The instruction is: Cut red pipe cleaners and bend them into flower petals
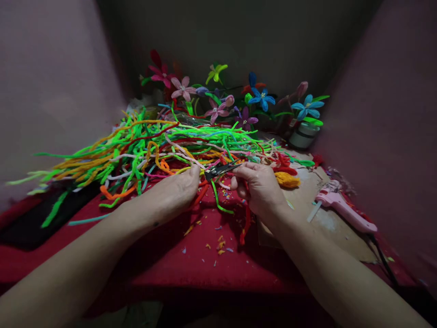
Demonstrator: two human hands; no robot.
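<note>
My left hand is closed, its thumb and fingertips against the dark end of small black snips. The narrow pointed blades reach right, across to the fingers of my right hand. That hand is curled into a pinch, and whatever lies between its fingers is too small to make out. Just beneath the snips a bright green pipe cleaner bends down onto the red cloth. A large heap of pipe cleaners, in green, orange, white and red, spreads behind both hands.
Pipe-cleaner flowers in several colours stand along the back. At right, a pink glue gun with a cord lies on cardboard, and a small jar is behind it. Fluffy trimmings are scattered in front. A black flat object lies left.
</note>
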